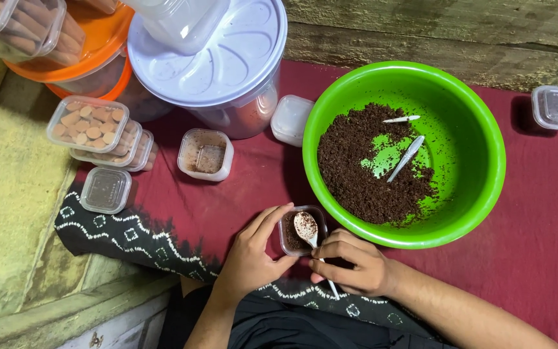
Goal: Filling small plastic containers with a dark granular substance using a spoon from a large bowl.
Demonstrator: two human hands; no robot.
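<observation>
left hand (250, 257) comes up from the bottom edge, wrist bent, fingers curled round the left side of a small clear square plastic cup (301, 231) with brown crumbs in it, thumb against its near side. so that hand is clamped on the cup. right hand (353, 264) comes in from the lower right, forearm lying diagonal, fingers bunched in a pinch on the handle of a small white plastic spoon (310, 236).

the spoon's long axis runs from lower right to upper left, handle end poking out under the hand toward the body, bowl up and away, sitting right over the cup's mouth with a dusting of crumbs on it. hands are close but not touching.

the cup sits on the dark red cloth (227, 200), just beside the near rim of the big round green plastic bowl (479, 123) of dark crumbs.
</observation>
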